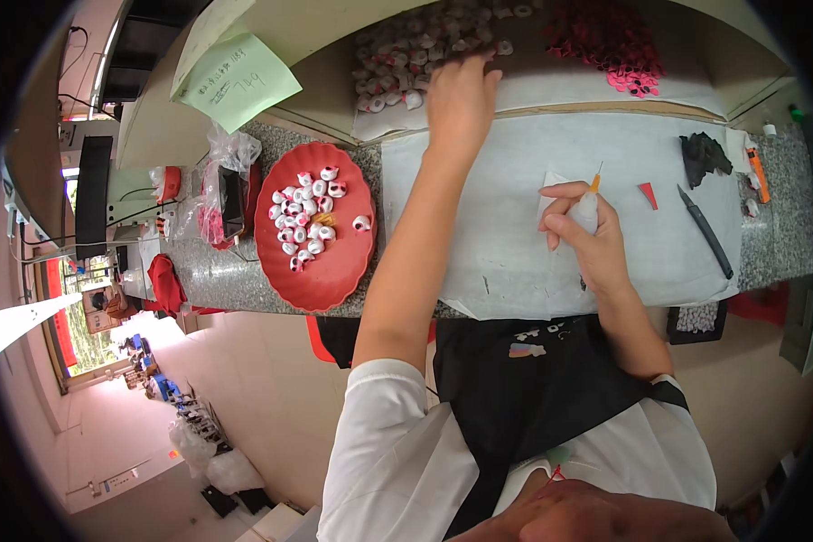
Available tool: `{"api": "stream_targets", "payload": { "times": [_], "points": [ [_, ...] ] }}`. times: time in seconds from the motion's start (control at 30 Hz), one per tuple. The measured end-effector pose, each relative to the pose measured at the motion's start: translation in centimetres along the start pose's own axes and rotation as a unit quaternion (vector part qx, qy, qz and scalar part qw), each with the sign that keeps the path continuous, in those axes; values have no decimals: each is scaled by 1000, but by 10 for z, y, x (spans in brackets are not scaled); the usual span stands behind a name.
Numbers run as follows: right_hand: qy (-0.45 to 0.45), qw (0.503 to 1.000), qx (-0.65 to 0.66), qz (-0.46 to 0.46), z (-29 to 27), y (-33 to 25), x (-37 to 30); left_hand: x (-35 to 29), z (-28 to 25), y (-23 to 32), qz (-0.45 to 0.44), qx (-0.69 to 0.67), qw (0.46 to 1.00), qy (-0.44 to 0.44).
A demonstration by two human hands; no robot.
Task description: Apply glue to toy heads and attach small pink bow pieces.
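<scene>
My left hand (462, 95) reaches far forward to a heap of small white pieces with dark and pinkish marks (394, 76) in the box-like recess. Its fingers are partly apart, their tips among the pieces, and nothing shows held in them. My right hand (589, 228) is closed round a small translucent squeeze bottle (585, 211) with a yellow needle tip (595, 182) pointing up and away. That bottle is over the white paper sheet (515, 239). A small white piece of paper (551, 186) lies partly behind the right fingers.
A red scalloped plate (277, 262) with several white-and-red pieces stands at left. Pink-red small pieces (637, 68) are heaped at the back right. On the right are a red cone-shaped piece (648, 195), a dark craft knife (709, 237), a black scrap (704, 159) and an orange cutter (759, 176).
</scene>
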State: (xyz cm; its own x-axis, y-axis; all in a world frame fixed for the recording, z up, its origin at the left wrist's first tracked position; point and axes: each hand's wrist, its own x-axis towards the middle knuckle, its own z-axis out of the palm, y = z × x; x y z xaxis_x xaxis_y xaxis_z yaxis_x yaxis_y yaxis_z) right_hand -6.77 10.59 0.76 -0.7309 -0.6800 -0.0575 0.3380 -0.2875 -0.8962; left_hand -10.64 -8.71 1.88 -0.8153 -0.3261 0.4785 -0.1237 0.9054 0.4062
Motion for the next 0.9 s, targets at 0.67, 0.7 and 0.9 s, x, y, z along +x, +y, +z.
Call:
{"api": "stream_targets", "payload": {
  "times": [0.67, 0.7, 0.9],
  "points": [
    [42, 991, -90, -85, -3, -19, -3, -116, -37, 41, -282, -657, 699, -15],
    [95, 988, -69, -102, -4, -14, -3, -122, -35, 38, -281, -654, 702, -24],
    [124, 975, -23, -182, 0, -25, -3, -135, -29, 32, -271, -688, 673, 11]
  ]
}}
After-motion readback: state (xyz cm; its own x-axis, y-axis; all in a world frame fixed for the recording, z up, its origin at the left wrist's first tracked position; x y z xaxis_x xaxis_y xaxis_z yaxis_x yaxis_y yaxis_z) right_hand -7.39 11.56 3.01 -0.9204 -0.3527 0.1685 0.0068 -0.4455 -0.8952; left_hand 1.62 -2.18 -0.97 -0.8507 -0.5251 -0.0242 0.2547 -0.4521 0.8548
